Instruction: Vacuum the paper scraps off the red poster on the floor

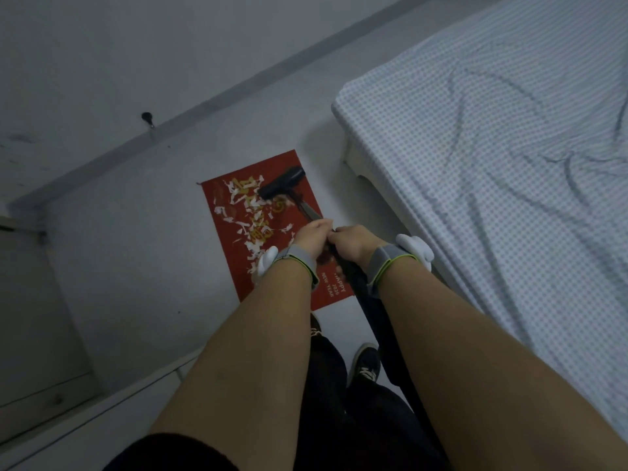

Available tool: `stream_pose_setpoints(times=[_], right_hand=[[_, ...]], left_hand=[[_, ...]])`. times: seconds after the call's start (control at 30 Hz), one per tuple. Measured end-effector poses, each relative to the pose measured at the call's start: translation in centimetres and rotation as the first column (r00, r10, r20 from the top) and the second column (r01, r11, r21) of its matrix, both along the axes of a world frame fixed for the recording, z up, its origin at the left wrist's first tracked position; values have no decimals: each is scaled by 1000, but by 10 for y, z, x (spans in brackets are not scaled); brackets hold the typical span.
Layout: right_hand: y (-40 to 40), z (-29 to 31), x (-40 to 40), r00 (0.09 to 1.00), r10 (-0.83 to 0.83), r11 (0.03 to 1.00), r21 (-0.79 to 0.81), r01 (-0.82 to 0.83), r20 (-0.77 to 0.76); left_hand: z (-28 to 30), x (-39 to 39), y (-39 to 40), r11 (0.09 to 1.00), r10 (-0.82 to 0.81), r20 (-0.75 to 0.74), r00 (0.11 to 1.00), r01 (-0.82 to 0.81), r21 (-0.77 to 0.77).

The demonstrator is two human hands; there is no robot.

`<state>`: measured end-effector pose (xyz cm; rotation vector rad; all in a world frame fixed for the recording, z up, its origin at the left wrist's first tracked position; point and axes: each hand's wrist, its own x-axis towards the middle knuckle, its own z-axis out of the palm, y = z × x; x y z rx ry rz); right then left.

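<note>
**Vacuum wand aligned along the poster, head at the far end**

Head view. The left hand (314, 234) and right hand (351, 241), side by side, both curl around the vacuum wand (311, 210). The wand runs forward and slightly left from the grip to the floor head (282, 185), which rests on the far right part of the red poster (234, 266). The paper scraps (251, 219) lie left of the wand, nearer the left hand; a leftward sweep is likely next.
</note>
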<state>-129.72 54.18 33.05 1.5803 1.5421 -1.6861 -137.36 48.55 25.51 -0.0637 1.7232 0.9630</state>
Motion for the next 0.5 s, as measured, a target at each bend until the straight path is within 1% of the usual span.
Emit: stream_pose_setpoints(times=[0.13, 0.27, 0.33, 0.5], right_hand=[[4, -10, -15, 999, 28, 999, -40, -28, 15], [2, -14, -22, 997, 53, 998, -45, -50, 49], [1, -13, -22, 998, 40, 997, -65, -36, 58], [-2, -9, -15, 994, 80, 994, -83, -73, 77]], left_hand=[[-3, -13, 3, 998, 68, 54, 996, -68, 3], [-5, -19, 1, 998, 62, 51, 997, -60, -34], [-8, -18, -1, 997, 54, 44, 998, -52, -48], [-2, -10, -5, 998, 51, 20, 998, -50, -35]])
